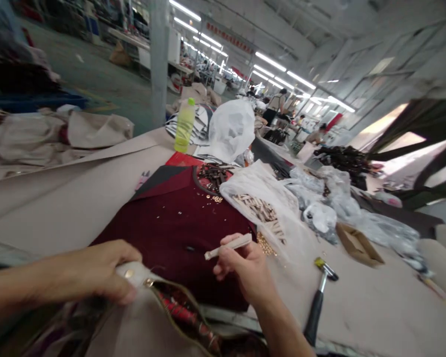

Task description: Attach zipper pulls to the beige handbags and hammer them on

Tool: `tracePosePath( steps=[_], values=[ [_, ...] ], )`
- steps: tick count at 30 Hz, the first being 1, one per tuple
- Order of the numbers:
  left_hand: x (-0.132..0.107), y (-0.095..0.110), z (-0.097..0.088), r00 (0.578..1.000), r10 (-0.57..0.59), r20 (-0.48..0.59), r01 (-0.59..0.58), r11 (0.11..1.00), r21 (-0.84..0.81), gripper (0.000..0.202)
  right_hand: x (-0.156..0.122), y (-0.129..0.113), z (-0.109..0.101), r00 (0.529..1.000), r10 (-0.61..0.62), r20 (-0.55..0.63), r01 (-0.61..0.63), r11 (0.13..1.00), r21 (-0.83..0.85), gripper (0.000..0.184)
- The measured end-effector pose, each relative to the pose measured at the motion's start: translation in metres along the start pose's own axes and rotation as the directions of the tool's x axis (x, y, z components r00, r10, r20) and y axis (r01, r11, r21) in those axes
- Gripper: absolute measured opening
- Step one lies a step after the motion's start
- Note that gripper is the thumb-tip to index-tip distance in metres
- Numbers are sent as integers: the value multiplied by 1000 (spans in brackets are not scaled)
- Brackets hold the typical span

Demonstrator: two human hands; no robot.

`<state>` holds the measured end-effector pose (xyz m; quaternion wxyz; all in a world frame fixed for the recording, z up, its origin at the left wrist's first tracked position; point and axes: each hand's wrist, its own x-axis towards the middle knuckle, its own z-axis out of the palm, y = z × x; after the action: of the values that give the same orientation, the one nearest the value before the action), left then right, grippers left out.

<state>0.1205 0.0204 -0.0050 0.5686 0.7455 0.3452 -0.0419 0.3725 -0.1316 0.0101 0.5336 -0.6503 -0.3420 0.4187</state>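
Observation:
My left hand (111,270) is closed on the upper corner of a beige bag (134,317), by a white tab with a gold stud. The bag's zipper gapes and shows a red patterned lining (182,310). In my right hand (245,263), a short cream strap piece (228,246) is pinched between thumb and fingers, above a dark maroon cloth (163,228). Small gold rings (214,199) and a few tiny bits lie on that cloth. Similar cream strap pieces (260,208) fill an opened white plastic bag (290,233) just beyond my right hand.
A hammer (319,302) with a black handle lies at right, near a small cardboard box (359,245). Gold studs (265,244) sit in a pile beside the cloth. Dark strap pieces (213,176), a yellow-green bottle (185,125) and plastic bags (232,129) stand farther back.

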Motion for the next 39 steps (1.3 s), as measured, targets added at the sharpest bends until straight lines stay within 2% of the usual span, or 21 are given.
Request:
tracePosePath(
  steps=[2,3,6,8,10,12,15,19,24,30,32,34,36,39],
  values=[
    [-3,10,-7,984,-64,167,81,992,-96,29,-17,2,20,998,-22,51,16,993,114,41],
    [-4,15,-10,976,-63,210,87,991,-105,30,-23,1,29,997,-28,75,18,991,133,36],
    [-10,20,-13,978,-42,205,55,997,-57,29,-39,-5,50,992,-82,97,82,997,7,22],
    [-18,20,-11,983,-8,185,18,998,-52,30,-46,-10,59,970,-213,113,231,958,-170,13],
    [-28,20,-8,988,35,149,-28,999,-47,36,-50,-14,67,906,-387,170,422,847,-323,7],
    [-36,22,-4,995,52,88,-50,998,-24,41,-53,-16,74,812,-528,248,582,708,-400,3],
    [-42,29,-1,1000,11,9,-11,998,55,36,-55,-17,82,687,-648,329,719,539,-439,6],
    [-41,29,-1,999,-17,-30,21,989,146,26,-56,-18,87,603,-711,362,773,410,-484,18],
    [-39,26,-2,999,2,39,-8,990,142,35,-58,-16,85,571,-720,396,785,336,-521,21],
    [-42,35,4,1000,3,-24,4,970,244,24,-60,-14,87,543,-735,406,807,321,-496,23],
    [-43,35,5,1000,7,-27,0,968,250,20,-61,-14,87,547,-738,395,808,343,-479,20],
    [-42,34,4,1000,6,-27,0,972,236,19,-62,-14,84,590,-722,362,786,411,-461,12],
    [-40,30,3,1000,16,-10,-14,982,188,22,-63,-13,80,698,-654,291,703,551,-449,5],
    [-36,22,2,998,27,52,-32,995,98,25,-64,-11,74,884,-443,148,465,805,-369,9]
  ],
)
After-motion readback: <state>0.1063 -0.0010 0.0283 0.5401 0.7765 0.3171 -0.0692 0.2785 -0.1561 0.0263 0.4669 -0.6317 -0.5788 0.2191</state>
